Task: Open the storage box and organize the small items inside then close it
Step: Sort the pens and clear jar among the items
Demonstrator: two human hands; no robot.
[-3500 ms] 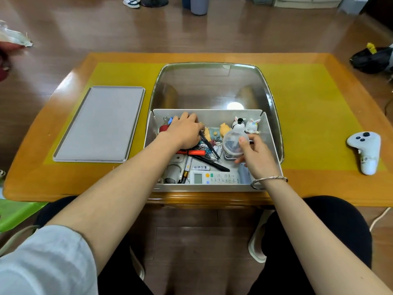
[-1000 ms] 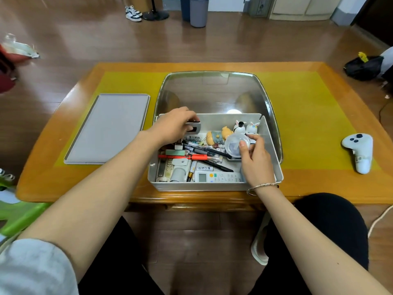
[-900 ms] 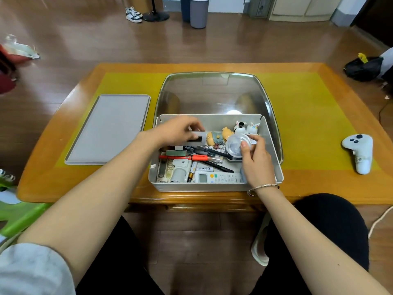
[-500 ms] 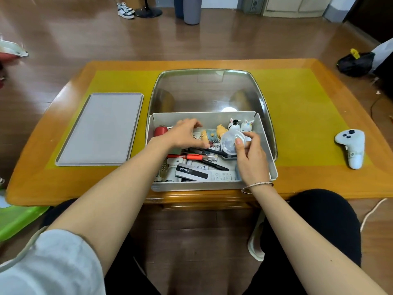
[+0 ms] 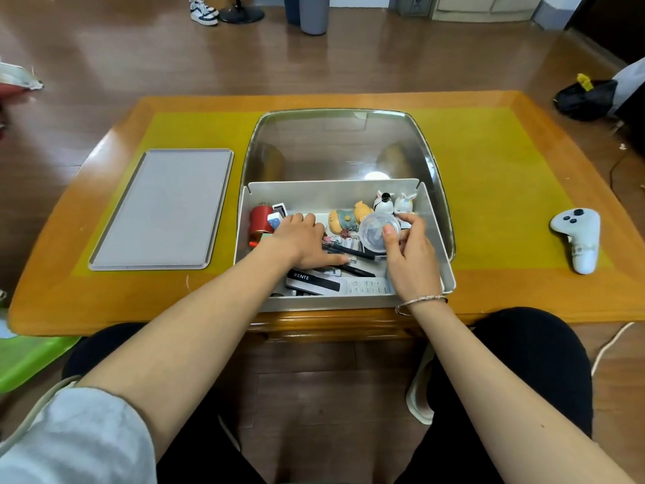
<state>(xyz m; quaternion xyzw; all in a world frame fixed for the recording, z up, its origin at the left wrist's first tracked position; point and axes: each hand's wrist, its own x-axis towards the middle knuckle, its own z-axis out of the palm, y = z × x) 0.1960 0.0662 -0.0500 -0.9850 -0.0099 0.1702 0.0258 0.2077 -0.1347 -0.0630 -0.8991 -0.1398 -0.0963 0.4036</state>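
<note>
The grey storage box (image 5: pixel 335 192) stands open at the table's front edge, its clear lid (image 5: pixel 342 144) tipped back behind it. My left hand (image 5: pixel 302 241) lies flat inside over the pens (image 5: pixel 352 255), fingers spread, thumb stretched right along them. My right hand (image 5: pixel 410 253) pinches a small clear round container (image 5: pixel 375 232) between thumb and fingers. Small figurines (image 5: pixel 349 218) line the back right of the box. A red cylinder (image 5: pixel 260 218) sits at the back left. A black "BENTE" case (image 5: pixel 314 279) and a white remote (image 5: pixel 366 286) lie along the front.
A grey flat tray (image 5: pixel 160 207) lies on the yellow mat (image 5: pixel 488 176) left of the box. A white game controller (image 5: pixel 577 239) rests at the right. Beyond the table stand a bin (image 5: pixel 309 12) and shoes (image 5: pixel 202 10) on the wooden floor.
My left hand set a small grey item down at the back left, then dropped flat onto the pens. The black case now lies at the front. My right hand kept holding the clear container.
</note>
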